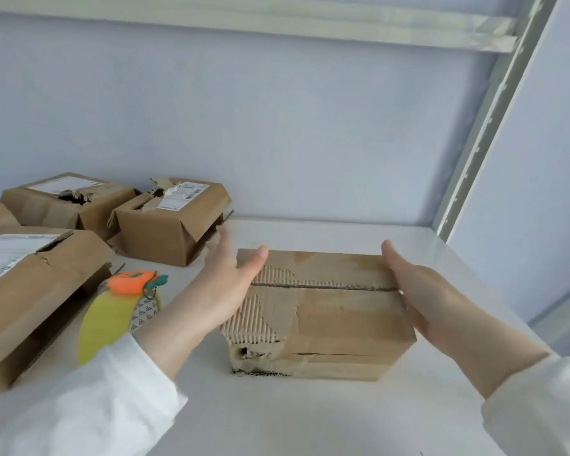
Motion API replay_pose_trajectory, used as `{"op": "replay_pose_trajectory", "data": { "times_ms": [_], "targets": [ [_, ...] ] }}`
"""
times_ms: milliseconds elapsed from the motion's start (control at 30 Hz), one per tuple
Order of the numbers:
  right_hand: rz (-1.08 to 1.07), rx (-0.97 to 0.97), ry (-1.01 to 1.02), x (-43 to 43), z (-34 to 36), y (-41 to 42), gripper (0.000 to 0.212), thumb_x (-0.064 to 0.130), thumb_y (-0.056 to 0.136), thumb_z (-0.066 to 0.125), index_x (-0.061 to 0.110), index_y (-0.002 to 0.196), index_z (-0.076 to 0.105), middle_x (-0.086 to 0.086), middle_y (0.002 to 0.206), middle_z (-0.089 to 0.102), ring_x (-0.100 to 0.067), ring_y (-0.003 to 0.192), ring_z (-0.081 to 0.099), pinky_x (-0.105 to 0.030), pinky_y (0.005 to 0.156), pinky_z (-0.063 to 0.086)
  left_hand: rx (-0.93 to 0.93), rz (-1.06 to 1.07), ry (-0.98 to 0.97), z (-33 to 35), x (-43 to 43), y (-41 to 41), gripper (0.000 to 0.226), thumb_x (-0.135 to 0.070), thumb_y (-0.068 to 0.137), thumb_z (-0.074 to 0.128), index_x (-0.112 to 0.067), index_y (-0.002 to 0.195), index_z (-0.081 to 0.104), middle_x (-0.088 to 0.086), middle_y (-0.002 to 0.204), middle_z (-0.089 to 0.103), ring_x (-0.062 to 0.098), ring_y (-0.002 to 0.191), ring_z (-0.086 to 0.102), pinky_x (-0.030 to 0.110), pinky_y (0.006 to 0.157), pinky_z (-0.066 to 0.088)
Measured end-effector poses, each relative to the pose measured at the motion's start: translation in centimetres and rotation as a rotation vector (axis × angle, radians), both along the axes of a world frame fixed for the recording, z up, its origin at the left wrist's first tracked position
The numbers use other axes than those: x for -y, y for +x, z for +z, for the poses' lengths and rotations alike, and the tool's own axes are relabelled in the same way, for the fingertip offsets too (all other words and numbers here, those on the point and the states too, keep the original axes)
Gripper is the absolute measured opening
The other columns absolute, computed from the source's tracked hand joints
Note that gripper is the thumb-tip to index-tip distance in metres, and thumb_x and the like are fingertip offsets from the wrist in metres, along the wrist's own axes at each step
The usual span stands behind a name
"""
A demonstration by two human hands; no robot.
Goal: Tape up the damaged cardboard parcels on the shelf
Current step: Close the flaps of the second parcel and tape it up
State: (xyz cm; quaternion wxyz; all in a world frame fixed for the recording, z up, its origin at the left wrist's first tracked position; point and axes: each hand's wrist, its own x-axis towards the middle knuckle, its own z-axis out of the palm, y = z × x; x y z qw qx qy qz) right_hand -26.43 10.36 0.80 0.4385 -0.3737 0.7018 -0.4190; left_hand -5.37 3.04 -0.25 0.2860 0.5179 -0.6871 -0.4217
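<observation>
– White sleeves (79, 406) filled the bottom corners, one on each side?

– Yes, low over the white shelf (310, 419).

– And the hands?

– Both were released, fingers straight, grasping nothing. The left hand (224, 284) lay at the left end of the middle parcel (339, 314), thumb across its far top corner. The right hand (418, 284) stood along the right end. Whether the palms pressed the card, I could not tell.

– How did that parcel look?

– It sat flat on the shelf, towards the front. Its top skin was torn away on the left, so the ribbed core showed. A hole gaped at the near left corner, and the seam ran across the top.

– Anything beside it?

– A yellow and orange tape dispenser (112, 311) lay just left of the left forearm. Further left stood the near parcel (37, 284), its top split. Behind the left hand was the labelled parcel (168, 225), ripped open on top, and the back parcel (63, 199) was holed too.
</observation>
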Motion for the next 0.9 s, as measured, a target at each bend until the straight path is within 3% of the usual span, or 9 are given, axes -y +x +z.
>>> {"op": "replay_pose_trajectory", "data": {
  "times_ms": [67, 133, 200, 267, 367, 533, 700, 833, 900],
  "targets": [
    [0.107, -0.349, -0.129, -0.2, 0.5, 0.3, 0.064, 0.059, 0.091, 0.032, 0.029, 0.147, 0.025, 0.016, 0.154, 0.020, -0.008, 0.144, 0.009, -0.035, 0.118, 0.006, 0.182, -0.094, -0.307, 0.8, 0.4, -0.9, 0.068, -0.047, 0.096, 0.033, -0.031, 0.151, -0.003, -0.009, 0.157, -0.019, 0.005, 0.143, -0.017, 0.027, 0.114, -0.006],
    [0.315, -0.711, -0.194, 0.7, 0.8, 1.2, 0.070, 0.059, 0.089, 0.017, 0.026, 0.150, 0.006, 0.016, 0.157, -0.003, 0.001, 0.139, -0.017, -0.029, 0.115, -0.010, 0.367, -0.284, -0.459, 1.5, 0.5, -1.9, 0.060, -0.044, 0.097, 0.025, -0.030, 0.151, 0.003, -0.011, 0.156, -0.017, 0.001, 0.140, -0.023, 0.022, 0.111, -0.013],
    [0.508, -1.022, -0.192, 1.4, 0.7, 1.8, 0.085, 0.064, 0.077, -0.001, 0.021, 0.150, 0.001, 0.014, 0.156, -0.010, 0.001, 0.137, -0.024, -0.029, 0.115, -0.015, 0.570, -0.418, -0.561, 1.3, 0.8, -2.7, 0.063, -0.051, 0.093, 0.013, -0.027, 0.151, 0.006, -0.011, 0.157, -0.013, 0.000, 0.140, -0.023, 0.021, 0.112, -0.015],
    [0.565, -1.171, -0.172, 2.0, 1.3, 1.7, 0.091, 0.064, 0.071, -0.010, 0.020, 0.151, -0.002, 0.012, 0.156, -0.013, 0.000, 0.138, -0.025, -0.029, 0.115, -0.015, 0.696, -0.469, -0.587, 1.4, 1.3, -2.9, 0.074, -0.058, 0.085, 0.003, -0.026, 0.151, 0.006, -0.012, 0.158, -0.011, -0.001, 0.140, -0.021, 0.025, 0.116, -0.012],
    [0.632, -1.139, -0.160, 2.5, 2.0, 1.8, 0.091, 0.063, 0.070, -0.009, 0.021, 0.150, -0.005, 0.013, 0.155, -0.017, 0.002, 0.137, -0.026, -0.027, 0.116, -0.012, 0.734, -0.520, -0.567, 2.1, 1.9, -2.9, 0.077, -0.059, 0.080, -0.002, -0.029, 0.151, 0.000, -0.015, 0.157, -0.009, -0.005, 0.139, -0.020, 0.023, 0.116, -0.012],
    [0.684, -1.095, -0.080, 2.8, 1.7, 2.0, 0.091, 0.065, 0.070, -0.005, 0.021, 0.150, -0.008, 0.010, 0.157, -0.014, 0.001, 0.140, -0.018, -0.027, 0.118, -0.007, 0.753, -0.606, -0.487, 2.0, 2.1, -3.2, 0.062, -0.056, 0.083, -0.001, -0.037, 0.140, -0.014, -0.017, 0.156, -0.012, -0.009, 0.137, -0.018, 0.015, 0.112, -0.012],
    [0.702, -1.189, -0.130, 1.3, 0.4, 2.1, 0.088, 0.066, 0.070, -0.009, 0.025, 0.148, -0.014, 0.014, 0.154, -0.021, 0.006, 0.137, -0.022, -0.017, 0.112, -0.016, 0.853, -0.608, -0.566, 0.5, 1.0, -2.6, 0.076, -0.061, 0.079, -0.007, -0.027, 0.146, -0.020, -0.018, 0.151, -0.027, -0.010, 0.134, -0.027, 0.015, 0.112, -0.016],
    [0.679, -1.216, -0.135, 1.6, -0.3, 2.1, 0.093, 0.069, 0.067, -0.007, 0.024, 0.148, -0.014, 0.013, 0.154, -0.021, 0.006, 0.137, -0.021, -0.016, 0.110, -0.016, 0.859, -0.579, -0.582, -0.4, 1.3, -2.8, 0.066, -0.052, 0.090, 0.001, -0.024, 0.147, -0.017, -0.014, 0.153, -0.026, -0.008, 0.136, -0.026, 0.016, 0.113, -0.015],
    [0.641, -1.153, -0.173, 1.7, -0.8, 1.9, 0.096, 0.075, 0.068, -0.002, 0.024, 0.149, -0.009, 0.013, 0.155, -0.017, 0.006, 0.138, -0.018, -0.016, 0.111, -0.013, 0.761, -0.554, -0.603, -0.6, 1.2, -2.7, 0.065, -0.050, 0.092, 0.006, -0.025, 0.150, -0.006, -0.016, 0.155, -0.016, -0.010, 0.137, -0.018, 0.018, 0.115, -0.011]
  ]
}}
